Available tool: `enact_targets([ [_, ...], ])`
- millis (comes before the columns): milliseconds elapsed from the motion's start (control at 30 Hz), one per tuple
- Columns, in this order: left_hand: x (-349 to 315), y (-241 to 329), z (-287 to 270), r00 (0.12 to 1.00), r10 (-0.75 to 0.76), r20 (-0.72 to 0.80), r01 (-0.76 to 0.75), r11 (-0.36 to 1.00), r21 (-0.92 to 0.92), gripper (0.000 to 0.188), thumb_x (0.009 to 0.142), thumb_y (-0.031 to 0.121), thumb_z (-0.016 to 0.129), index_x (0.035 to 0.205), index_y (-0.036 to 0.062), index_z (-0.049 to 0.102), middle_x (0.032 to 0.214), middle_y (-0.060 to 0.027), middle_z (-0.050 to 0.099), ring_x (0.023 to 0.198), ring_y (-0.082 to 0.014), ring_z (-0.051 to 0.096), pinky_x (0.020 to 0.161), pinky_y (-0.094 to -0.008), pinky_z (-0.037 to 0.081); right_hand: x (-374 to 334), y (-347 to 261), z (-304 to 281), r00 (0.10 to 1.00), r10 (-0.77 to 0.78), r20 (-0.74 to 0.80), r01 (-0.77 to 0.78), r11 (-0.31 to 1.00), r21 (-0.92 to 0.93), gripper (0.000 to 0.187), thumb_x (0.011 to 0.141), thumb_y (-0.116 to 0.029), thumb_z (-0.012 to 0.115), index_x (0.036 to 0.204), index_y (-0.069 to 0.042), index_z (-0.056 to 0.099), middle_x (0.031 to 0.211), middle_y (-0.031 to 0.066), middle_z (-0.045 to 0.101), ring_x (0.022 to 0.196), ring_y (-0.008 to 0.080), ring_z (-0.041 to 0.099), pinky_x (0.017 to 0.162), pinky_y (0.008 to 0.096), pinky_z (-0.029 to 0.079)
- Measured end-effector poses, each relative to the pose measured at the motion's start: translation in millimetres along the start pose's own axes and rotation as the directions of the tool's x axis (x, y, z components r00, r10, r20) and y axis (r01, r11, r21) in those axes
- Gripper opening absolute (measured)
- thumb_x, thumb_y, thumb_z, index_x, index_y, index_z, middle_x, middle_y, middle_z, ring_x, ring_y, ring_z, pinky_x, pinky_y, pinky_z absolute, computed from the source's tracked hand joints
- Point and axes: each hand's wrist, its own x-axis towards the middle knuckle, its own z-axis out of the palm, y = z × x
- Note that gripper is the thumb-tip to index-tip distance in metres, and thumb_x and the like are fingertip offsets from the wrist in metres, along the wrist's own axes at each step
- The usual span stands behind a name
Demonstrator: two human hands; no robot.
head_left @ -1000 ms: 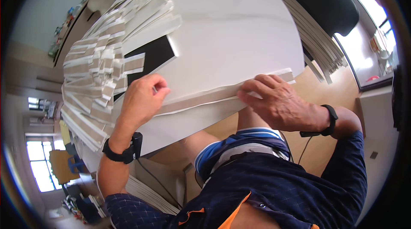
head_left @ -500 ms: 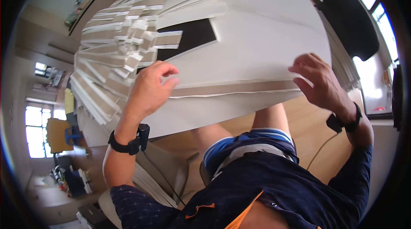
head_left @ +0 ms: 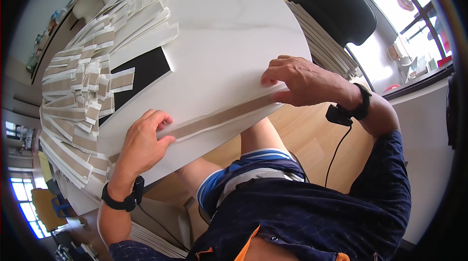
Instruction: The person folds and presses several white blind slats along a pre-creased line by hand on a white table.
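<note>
A long strip, tan along the middle with pale edges, lies along the near edge of the white table. My left hand is over its left part, thumb and curled fingers apart. At the strip's right end is my right hand, its thumb on the near side and bent fingers on the far side, with a gap between. Whether either hand presses on the strip I cannot tell. Fine ridges show across the tan band. Part of the strip's left stretch is hidden behind my left hand.
Many similar tan and white strips lie overlapping in a fan on the table's left. Beside them is a black flat sheet. Paler strips are heaped farther back. A dark chair and more stacked strips stand beyond the right edge.
The whole view has swung, so the table appears shifted left. Both hands have come down closer to the strip, and my right hand's thumb and fingers now straddle its right end.
</note>
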Motion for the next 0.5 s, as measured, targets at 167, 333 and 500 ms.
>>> enact_targets([
  [167,5,1,-2,0.996,0.043,0.077,-0.047,0.998,0.051,0.031,0.081,0.006,0.081,0.108,0.0017,0.067,0.094,-0.0136,0.067,0.091,-0.0309,0.067,0.082,-0.0405,0.055,13,-4,-6,0.988,0.056,0.142,-0.059,0.998,0.014,0.019,0.093,-0.016,0.079,0.107,-0.003,0.077,0.099,0.0113,0.074,0.101,0.0288,0.070,0.091,0.0406,0.056],
  [333,20,19,9,0.993,0.068,0.101,-0.058,0.994,-0.097,0.024,0.084,0.010,0.078,0.104,-0.0006,0.072,0.097,-0.0162,0.072,0.090,-0.0327,0.071,0.081,-0.0397,0.056,26,-1,-12,0.983,0.097,0.153,-0.111,0.990,0.086,0.016,0.096,-0.017,0.075,0.101,-0.002,0.078,0.098,0.0129,0.075,0.097,0.0283,0.072,0.087,0.0401,0.058],
  [500,33,29,26,0.989,0.149,-0.005,-0.148,0.977,-0.155,0.018,0.085,0.008,0.077,0.099,-0.0015,0.074,0.095,-0.0179,0.074,0.086,-0.0347,0.072,0.079,-0.0400,0.057,40,4,-16,0.958,0.151,0.245,-0.164,0.986,0.035,0.017,0.098,-0.016,0.070,0.105,-0.003,0.078,0.098,0.0129,0.077,0.095,0.0288,0.074,0.087,0.0407,0.059],
])
